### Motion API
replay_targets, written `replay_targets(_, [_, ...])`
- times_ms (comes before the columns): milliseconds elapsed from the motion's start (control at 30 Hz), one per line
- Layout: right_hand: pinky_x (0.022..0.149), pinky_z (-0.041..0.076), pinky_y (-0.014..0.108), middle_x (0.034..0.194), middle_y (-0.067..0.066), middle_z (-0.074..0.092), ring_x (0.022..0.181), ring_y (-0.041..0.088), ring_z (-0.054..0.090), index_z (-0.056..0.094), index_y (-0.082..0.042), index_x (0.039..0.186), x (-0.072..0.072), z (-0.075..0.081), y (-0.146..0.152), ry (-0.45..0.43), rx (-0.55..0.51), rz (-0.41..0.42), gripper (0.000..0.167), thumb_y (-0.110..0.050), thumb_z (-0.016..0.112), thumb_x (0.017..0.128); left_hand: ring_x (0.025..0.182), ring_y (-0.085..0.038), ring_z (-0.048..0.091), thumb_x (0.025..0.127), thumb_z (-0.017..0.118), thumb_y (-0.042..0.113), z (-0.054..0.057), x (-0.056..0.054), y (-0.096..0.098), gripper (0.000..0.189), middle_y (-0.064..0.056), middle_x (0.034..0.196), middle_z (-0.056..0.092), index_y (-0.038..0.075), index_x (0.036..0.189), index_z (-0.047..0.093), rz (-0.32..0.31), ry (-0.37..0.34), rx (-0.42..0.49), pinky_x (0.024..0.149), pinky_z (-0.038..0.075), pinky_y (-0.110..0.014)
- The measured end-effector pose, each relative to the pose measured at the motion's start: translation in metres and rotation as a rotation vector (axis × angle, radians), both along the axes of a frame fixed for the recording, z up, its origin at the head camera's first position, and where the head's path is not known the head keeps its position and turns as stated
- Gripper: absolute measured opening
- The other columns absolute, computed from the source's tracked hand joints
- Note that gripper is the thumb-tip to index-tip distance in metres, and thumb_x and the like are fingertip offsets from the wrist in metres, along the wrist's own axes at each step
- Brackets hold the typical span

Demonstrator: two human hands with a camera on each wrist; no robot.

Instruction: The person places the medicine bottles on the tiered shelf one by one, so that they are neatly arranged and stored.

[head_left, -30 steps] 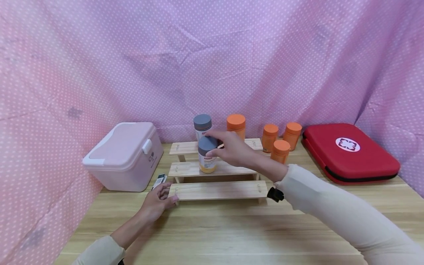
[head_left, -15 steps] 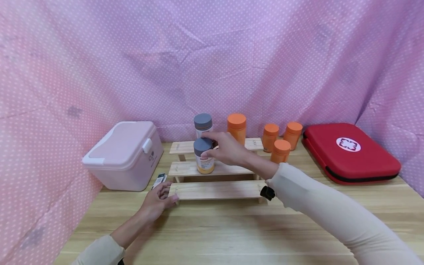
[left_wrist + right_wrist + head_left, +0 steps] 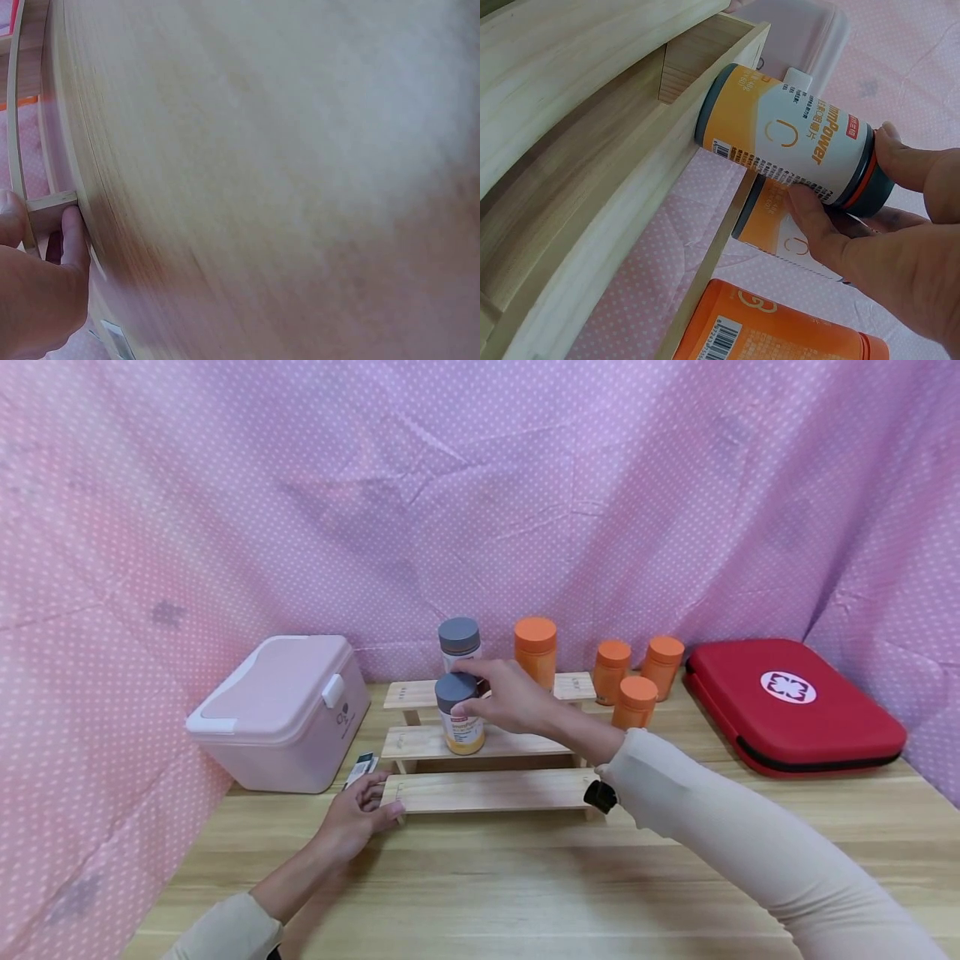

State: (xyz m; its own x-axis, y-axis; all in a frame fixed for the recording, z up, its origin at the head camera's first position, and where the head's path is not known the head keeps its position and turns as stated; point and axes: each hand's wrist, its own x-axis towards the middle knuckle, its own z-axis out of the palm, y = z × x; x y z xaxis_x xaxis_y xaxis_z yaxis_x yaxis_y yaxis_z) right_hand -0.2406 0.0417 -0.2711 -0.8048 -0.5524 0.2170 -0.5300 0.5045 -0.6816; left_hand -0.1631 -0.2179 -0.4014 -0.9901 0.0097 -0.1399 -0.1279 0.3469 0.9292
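Observation:
My right hand [image 3: 517, 697] grips a pill bottle [image 3: 461, 727] with a grey lid and a white-and-yellow label, thumb and fingers near the lid. The bottle stands upright at the middle step of the wooden tiered rack [image 3: 491, 791]. In the right wrist view that bottle [image 3: 787, 139] has its base right at the step's edge. A second grey-lidded bottle [image 3: 459, 639] stands behind it on the top step, beside a large orange bottle [image 3: 536, 652]. My left hand [image 3: 352, 818] holds the left end of the front step, thumb on its front; the left wrist view shows fingers [image 3: 73, 240] against the rack's leg.
A pink lidded box [image 3: 277, 714] stands at the left, with a small packet [image 3: 362, 768] beside it. Several smaller orange bottles [image 3: 636, 703] stand right of the rack. A red first-aid case [image 3: 795, 706] lies at the far right. A dotted curtain [image 3: 525, 510] hangs behind.
My right hand has moved slightly left with the grey-lidded bottle along the middle step. The left hand stays in place on the rack's end.

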Motion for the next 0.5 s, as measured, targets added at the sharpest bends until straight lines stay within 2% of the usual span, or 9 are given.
replay_targets(300, [0.088,0.053,0.034,0.117,0.01,0.066,0.101,0.024,0.064,0.054,-0.009,0.135,-0.0002,0.0009,0.0008,0.015,0.018,-0.006,0.057,-0.015,0.077,0.083,0.104,-0.024,0.061,0.087,0.068,0.0,0.0004,-0.0001,0.0012,0.057,-0.024,0.125,0.056,-0.004,0.138,0.041,0.01,-0.013,0.056,0.079,0.056,-0.025])
replay_targets(500, [0.09,0.054,0.034,0.123,0.013,0.063,0.104,0.025,0.064,0.046,-0.009,0.143,0.0029,0.0008,0.003,-0.028,-0.023,-0.004,0.068,-0.016,0.077,0.083,0.109,-0.028,0.059,0.087,0.07,0.004,-0.0013,0.0001,0.0008,0.06,-0.025,0.125,0.056,-0.005,0.138,0.041,0.0,0.01,0.001,0.08,0.055,-0.023])
